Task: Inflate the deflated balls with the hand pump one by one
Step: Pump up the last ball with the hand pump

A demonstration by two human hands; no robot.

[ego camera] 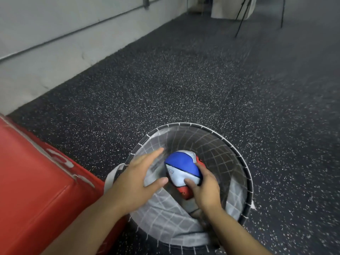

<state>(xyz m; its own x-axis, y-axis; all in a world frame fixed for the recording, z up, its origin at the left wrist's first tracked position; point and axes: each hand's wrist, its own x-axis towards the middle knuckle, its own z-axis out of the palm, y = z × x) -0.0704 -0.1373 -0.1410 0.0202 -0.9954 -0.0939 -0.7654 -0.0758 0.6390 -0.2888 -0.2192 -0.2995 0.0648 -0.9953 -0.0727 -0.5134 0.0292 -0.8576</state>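
- The red, white and blue panelled ball sits inside the round mesh hamper with a dark wire rim, over the middle of the hamper opening.
- The right hand grips this ball from the near right side: the thumb lies on the white panel, and the other fingers curl around the blue and red edge on the right.
- The ball looks a little flattened, but blur makes it hard to judge how soft it is.
- The left hand is spread with straight fingers and holds nothing; it is just beside the ball, on its left.
- The tip of the left thumb comes very near the white panel; I cannot tell if it touches.
- The left fingers reach over the left inner wall of the hamper, and they are blurred.
- Under the right wrist, a part of a darker round thing shows in the hamper; I cannot tell what it is.
- The hamper stands on a dark speckled rubber floor.
- A red padded vinyl block lies just left of the hamper, below the left forearm.
- A pale grey wall with a thin conduit runs along the far left.
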